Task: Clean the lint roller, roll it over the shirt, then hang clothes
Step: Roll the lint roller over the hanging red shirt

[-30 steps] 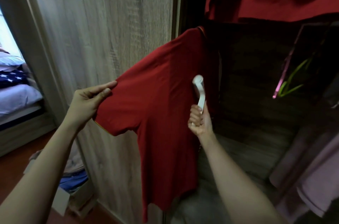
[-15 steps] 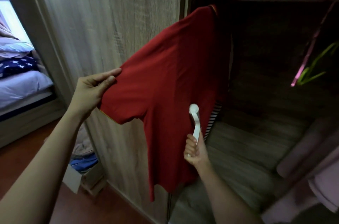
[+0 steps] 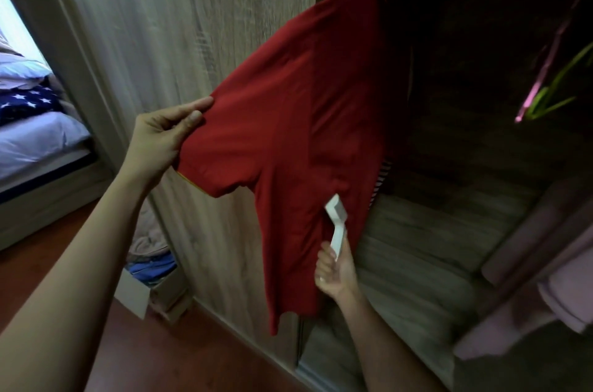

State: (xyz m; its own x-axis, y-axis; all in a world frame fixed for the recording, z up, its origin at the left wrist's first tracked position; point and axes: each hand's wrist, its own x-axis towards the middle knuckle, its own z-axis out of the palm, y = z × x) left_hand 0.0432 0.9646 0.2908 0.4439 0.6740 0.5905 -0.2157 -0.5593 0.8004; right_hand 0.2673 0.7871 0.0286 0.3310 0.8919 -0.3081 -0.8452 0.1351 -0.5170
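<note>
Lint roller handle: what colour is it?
The lint roller handle is white; the head view shows it best.

Matt red cloth shirt (image 3: 288, 122); smooth white plastic lint roller (image 3: 337, 224); grained matt wood wardrobe door (image 3: 179, 22)

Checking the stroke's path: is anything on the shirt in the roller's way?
Nothing visible. The lint roller in the right hand lies against the red shirt; the left hand pinches the sleeve, far aside.

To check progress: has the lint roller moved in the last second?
Yes. The lint roller went down the red shirt, from above its sleeve hem to below it.
</note>
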